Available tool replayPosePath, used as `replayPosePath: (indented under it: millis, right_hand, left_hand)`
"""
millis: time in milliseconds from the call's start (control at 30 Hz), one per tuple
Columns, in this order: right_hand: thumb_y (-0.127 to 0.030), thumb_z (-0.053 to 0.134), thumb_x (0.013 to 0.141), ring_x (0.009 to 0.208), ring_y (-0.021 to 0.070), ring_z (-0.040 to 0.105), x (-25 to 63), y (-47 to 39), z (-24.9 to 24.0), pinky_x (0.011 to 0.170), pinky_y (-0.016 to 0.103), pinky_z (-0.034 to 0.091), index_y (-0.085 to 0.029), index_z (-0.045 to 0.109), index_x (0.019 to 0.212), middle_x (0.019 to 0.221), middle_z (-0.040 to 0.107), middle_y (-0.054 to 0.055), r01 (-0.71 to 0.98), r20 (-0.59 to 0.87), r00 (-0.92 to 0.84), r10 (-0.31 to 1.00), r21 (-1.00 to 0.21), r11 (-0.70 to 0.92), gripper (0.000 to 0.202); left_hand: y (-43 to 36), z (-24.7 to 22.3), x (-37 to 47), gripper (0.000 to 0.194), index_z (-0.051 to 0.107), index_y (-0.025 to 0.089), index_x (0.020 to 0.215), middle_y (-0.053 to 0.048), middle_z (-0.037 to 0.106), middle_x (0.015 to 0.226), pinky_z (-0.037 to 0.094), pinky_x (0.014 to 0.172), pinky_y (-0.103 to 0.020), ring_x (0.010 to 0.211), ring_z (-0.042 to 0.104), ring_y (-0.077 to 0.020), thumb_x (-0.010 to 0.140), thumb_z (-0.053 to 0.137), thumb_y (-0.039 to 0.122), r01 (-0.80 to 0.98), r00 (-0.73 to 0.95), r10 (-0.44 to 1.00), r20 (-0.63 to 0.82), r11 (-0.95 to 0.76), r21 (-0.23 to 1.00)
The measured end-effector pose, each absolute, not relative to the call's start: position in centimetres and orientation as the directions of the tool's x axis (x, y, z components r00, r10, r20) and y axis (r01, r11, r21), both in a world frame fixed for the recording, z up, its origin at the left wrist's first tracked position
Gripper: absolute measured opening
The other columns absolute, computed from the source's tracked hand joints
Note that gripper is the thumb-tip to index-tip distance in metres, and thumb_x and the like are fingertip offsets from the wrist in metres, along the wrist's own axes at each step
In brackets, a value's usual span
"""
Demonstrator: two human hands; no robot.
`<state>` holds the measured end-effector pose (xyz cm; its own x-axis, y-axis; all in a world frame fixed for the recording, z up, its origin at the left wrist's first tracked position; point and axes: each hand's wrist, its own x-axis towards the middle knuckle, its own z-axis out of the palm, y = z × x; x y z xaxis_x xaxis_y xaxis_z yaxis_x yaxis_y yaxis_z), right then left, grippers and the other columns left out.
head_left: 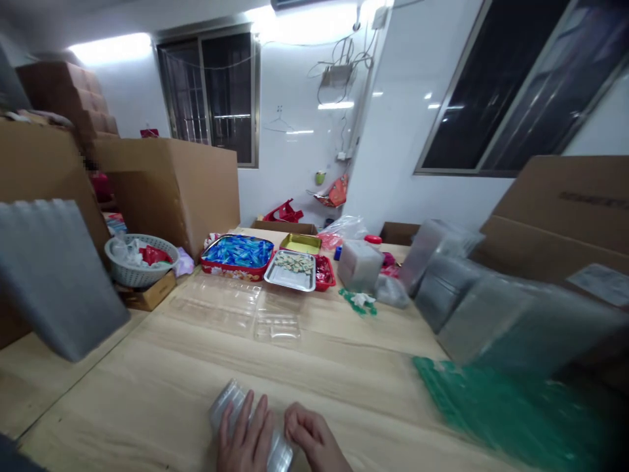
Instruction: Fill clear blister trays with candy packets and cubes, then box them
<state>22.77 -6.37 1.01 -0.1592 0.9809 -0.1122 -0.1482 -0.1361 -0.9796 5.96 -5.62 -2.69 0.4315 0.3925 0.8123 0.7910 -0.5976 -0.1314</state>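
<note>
While pressed flat near the front edge of the wooden desk (344,341), seen at bottom centre: left hand (246,439), fingers spread and laid open over a clear plastic tray (230,403), not clenched round it. Long axis of tray running from upper left, beyond the fingertips, down to lower right, passing under the palm. Just to the right, touching the tray's lower end: right hand (314,442), fingers curled loosely, grip impossible to confirm. Both wrists cut off by the frame's lower edge; tray's near end hidden beneath the hands. Farther back, left to right: grey corrugated sheet (54,275), white basket (140,259), empty clear blister trays (236,308), red tin of blue pieces (238,254), steel tray (292,270). Blurred at right: stacked clear packs (491,308), green plastic bag (506,413).
</note>
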Motion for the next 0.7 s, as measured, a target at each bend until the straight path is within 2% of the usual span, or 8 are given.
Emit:
replayPosePath:
  millis: [167,333,400,500,567,600,667,700]
  right_hand:
    - [-0.042,0.057,0.067,0.06,0.0128,0.038,25.0,-4.6,0.3,0.059,0.025,0.032,-0.019,0.045,0.055,0.058,0.039,-0.003,-0.102,-0.122,0.123,0.985,-0.989,-0.11,0.029]
    - [-0.046,0.053,0.058,0.058,0.0162,0.046,31.8,-0.6,-0.9,0.057,0.028,0.037,-0.02,0.046,0.049,0.053,0.047,0.001,0.102,-0.185,0.286,0.94,-0.97,-0.222,0.029]
    - [-0.046,0.057,0.057,0.071,0.0207,0.05,34.4,0.0,-0.4,0.063,0.03,0.038,-0.02,0.052,0.057,0.067,0.054,0.005,0.161,-0.126,0.404,0.906,-0.965,-0.207,0.026]
    - [-0.046,0.061,0.061,0.094,0.0262,0.049,35.3,-1.3,1.0,0.074,0.034,0.039,-0.02,0.059,0.076,0.092,0.058,0.009,0.314,0.099,0.544,0.833,-0.945,-0.092,0.03]
    - [-0.046,0.061,0.069,0.091,0.0253,0.051,33.3,-3.3,1.9,0.075,0.034,0.039,-0.019,0.061,0.078,0.09,0.059,0.009,0.354,0.159,0.4,0.902,-0.935,0.008,0.028]
    - [-0.046,0.06,0.073,0.085,0.0234,0.053,31.8,-4.4,2.3,0.074,0.033,0.039,-0.019,0.062,0.075,0.084,0.059,0.007,0.31,0.123,0.24,0.963,-0.95,0.044,0.027]
    - [-0.044,0.063,0.076,0.08,0.0198,0.053,28.4,-6.6,2.9,0.074,0.031,0.039,-0.018,0.063,0.071,0.08,0.059,0.005,0.134,0.023,-0.121,0.992,-0.99,0.039,0.027]
    - [-0.043,0.065,0.075,0.077,0.0177,0.052,26.9,-7.6,3.1,0.072,0.03,0.038,-0.017,0.064,0.07,0.078,0.057,0.003,0.039,-0.017,-0.206,0.978,-0.999,-0.009,0.026]
  left_hand:
    - [-7.5,-0.1,6.5,0.052,0.058,0.007,0.115,-0.016,0.064,0.118,0.019,0.111,-0.055,0.121,0.048,-0.0358,0.073,0.053,0.037,0.723,0.45,0.454,0.768,-0.691,-0.015]
    - [-8.3,1.3,7.4,0.054,0.057,0.008,0.115,-0.016,0.064,0.117,0.021,0.109,-0.055,0.118,0.05,-0.0358,0.068,0.054,0.035,0.727,0.345,0.513,0.786,-0.676,0.122]
    - [-8.2,1.5,7.5,0.054,0.057,0.008,0.114,-0.016,0.064,0.118,0.022,0.108,-0.055,0.118,0.05,-0.0359,0.067,0.055,0.035,0.727,0.357,0.519,0.777,-0.677,0.118]
    - [-8.1,1.6,7.7,0.055,0.056,0.007,0.115,-0.016,0.063,0.119,0.022,0.108,-0.055,0.119,0.049,-0.0366,0.066,0.058,0.032,0.718,0.426,0.511,0.746,-0.693,0.064]
    - [-8.1,1.7,7.8,0.056,0.055,0.007,0.116,-0.017,0.062,0.12,0.022,0.107,-0.056,0.12,0.048,-0.037,0.066,0.058,0.031,0.72,0.425,0.52,0.741,-0.69,0.072]
    - [-8.2,1.8,7.9,0.057,0.054,0.007,0.118,-0.017,0.061,0.121,0.021,0.107,-0.057,0.121,0.047,-0.0372,0.067,0.057,0.031,0.723,0.419,0.53,0.737,-0.686,0.083]
    - [-8.3,2.0,8.0,0.057,0.053,0.007,0.12,-0.017,0.06,0.123,0.02,0.107,-0.057,0.124,0.044,-0.0372,0.068,0.057,0.032,0.728,0.426,0.552,0.717,-0.68,0.091]
    - [-8.4,2.1,7.9,0.057,0.052,0.007,0.12,-0.017,0.059,0.125,0.02,0.108,-0.056,0.125,0.043,-0.037,0.069,0.057,0.032,0.729,0.446,0.56,0.698,-0.68,0.079]
